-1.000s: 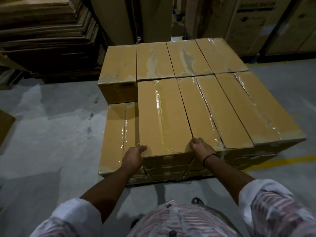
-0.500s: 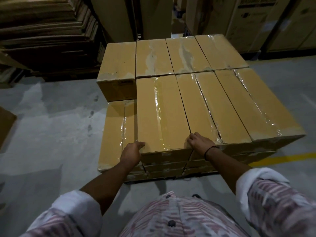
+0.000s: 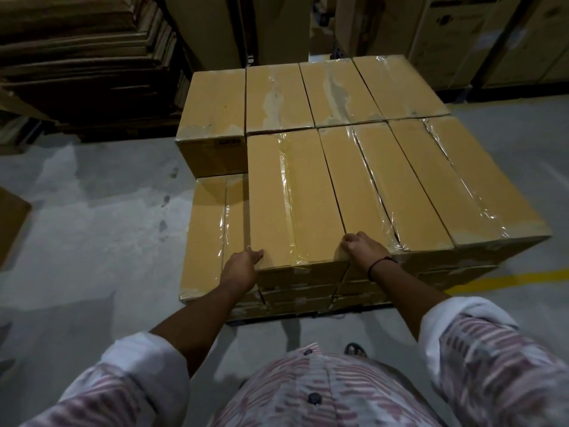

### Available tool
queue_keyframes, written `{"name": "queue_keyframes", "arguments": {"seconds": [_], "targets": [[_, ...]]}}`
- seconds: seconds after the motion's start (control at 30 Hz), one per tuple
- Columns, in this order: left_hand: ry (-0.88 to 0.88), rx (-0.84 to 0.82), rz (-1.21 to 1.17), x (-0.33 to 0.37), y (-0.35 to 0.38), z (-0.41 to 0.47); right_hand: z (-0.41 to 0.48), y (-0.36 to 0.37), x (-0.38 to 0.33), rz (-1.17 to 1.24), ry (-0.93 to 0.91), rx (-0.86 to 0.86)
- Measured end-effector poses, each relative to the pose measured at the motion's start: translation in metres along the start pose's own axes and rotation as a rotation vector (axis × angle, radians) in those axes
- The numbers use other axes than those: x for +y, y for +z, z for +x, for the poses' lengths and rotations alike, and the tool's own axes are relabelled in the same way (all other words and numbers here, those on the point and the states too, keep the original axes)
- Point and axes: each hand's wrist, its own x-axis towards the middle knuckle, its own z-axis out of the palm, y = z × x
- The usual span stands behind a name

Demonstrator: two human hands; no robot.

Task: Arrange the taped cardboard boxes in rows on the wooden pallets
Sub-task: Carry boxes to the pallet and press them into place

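Cardboard, sealed with clear tape, tops the stack in two rows: four far boxes [image 3: 335, 90] and three near boxes [image 3: 400, 186], plus one lower box [image 3: 209, 235] at the left. The left hand [image 3: 241, 269] and right hand [image 3: 365, 249] each grasp a near corner of the leftmost near box [image 3: 292, 195].

Near row [image 3: 385, 192]: three boxes abreast, atop lower layers.
Far row [image 3: 311, 94]: four boxes abreast, behind it.
Low box [image 3: 209, 235]: left of the near row, one level down.
Hands: left hand [image 3: 241, 269] and right hand [image 3: 365, 249] at the near corners of the leftmost top box [image 3: 292, 198].
Background: cardboard stack [image 3: 86, 66] far left; tall cartons [image 3: 455, 38] behind.
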Motion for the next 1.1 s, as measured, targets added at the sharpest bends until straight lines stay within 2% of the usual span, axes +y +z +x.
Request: {"name": "queue_keyframes", "arguments": {"seconds": [0.43,0.53,0.7,1.1], "targets": [[-0.005,0.018,0.055,0.001,-0.001,0.006,0.013,-0.008,-0.013,0.008,0.029,-0.076],[-0.037,-0.009,0.01,0.001,0.001,0.008,0.018,-0.004,-0.021,0.075,0.049,-0.116],[-0.032,-0.165,-0.084,0.008,0.007,0.017,0.024,0.005,-0.032,0.206,0.119,-0.124],[-0.134,-0.137,-0.286,-0.001,0.0,0.039,0.029,0.006,-0.022,0.227,0.115,-0.13]]}}
